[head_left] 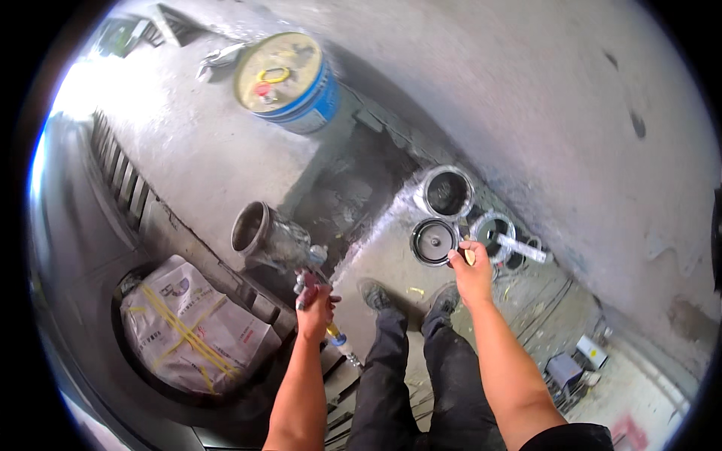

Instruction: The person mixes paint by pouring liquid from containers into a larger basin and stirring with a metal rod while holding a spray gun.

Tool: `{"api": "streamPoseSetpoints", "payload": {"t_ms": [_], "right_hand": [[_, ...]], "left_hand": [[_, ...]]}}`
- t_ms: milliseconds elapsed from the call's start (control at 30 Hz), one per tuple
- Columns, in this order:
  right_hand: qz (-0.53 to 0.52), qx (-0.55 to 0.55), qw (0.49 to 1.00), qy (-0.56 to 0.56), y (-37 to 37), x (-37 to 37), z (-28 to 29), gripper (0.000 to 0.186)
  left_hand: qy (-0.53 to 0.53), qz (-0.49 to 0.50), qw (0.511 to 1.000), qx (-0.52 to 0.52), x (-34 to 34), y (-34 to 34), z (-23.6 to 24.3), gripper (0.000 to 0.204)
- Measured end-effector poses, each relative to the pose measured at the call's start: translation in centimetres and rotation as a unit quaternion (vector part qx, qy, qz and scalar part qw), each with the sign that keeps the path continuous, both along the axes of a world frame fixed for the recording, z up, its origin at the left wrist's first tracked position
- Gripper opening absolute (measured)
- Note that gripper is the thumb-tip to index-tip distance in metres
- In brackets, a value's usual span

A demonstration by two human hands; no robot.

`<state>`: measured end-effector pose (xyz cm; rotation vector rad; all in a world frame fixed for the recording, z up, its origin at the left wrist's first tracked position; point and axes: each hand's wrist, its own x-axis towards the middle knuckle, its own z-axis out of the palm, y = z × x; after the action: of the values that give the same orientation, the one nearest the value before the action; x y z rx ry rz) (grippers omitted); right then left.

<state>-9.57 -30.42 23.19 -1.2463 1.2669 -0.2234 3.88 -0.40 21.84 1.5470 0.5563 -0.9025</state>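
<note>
A stained concrete floor (203, 150) meets a bare grey wall (541, 98), a blue drum (320, 105) standing near it. The left grip (315, 312) is wrapped round a red spray gun (304, 288); the right grip (474, 275) pinches a wooden-handled brush (470, 257) near a round black pan (434, 242).

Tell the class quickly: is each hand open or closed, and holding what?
Left hand: closed, holding a gun-like tool.
Right hand: closed, holding a brush.
</note>
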Motion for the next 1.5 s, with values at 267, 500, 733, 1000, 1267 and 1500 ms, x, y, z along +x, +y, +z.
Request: {"api": "streamPoseSetpoints", "payload": {"t_ms": [267, 500, 733, 1000, 1267, 1500], "right_hand": [[0.200, -0.205, 0.957, -0.055, -0.3, 17.9, -0.4, 0.029], [0.359, -0.333, 0.866, -0.104, -3.7, 35.8, -1.1, 0.027], [0.494, -0.331, 0.788, -0.161, -6.1, 49.2, -5.2, 0.035], [0.482, -0.029, 0.858, -0.177, -7.3, 56.4, -6.8, 0.068], [0.421, 0.091, 0.894, -0.125, -8.5, 51.8, -7.7, 0.103], [0.381, 0.157, 0.903, -0.122, -8.0, 47.6, -7.1, 0.101]], "left_hand": [[0.042, 0.073, 0.996, -0.006, -0.9, 4.8, 2.8, 0.017], [0.084, 0.173, 0.981, 0.036, 0.2, 4.5, 2.4, 0.018], [0.125, 0.212, 0.966, 0.074, -0.5, 3.6, 0.9, 0.018], [0.127, 0.186, 0.970, 0.091, -2.4, 1.4, -0.6, 0.016], [0.102, 0.167, 0.977, 0.082, -2.2, -0.1, 0.1, 0.011], [0.096, 0.172, 0.977, 0.080, -1.3, 0.8, 0.9, 0.012]]}}
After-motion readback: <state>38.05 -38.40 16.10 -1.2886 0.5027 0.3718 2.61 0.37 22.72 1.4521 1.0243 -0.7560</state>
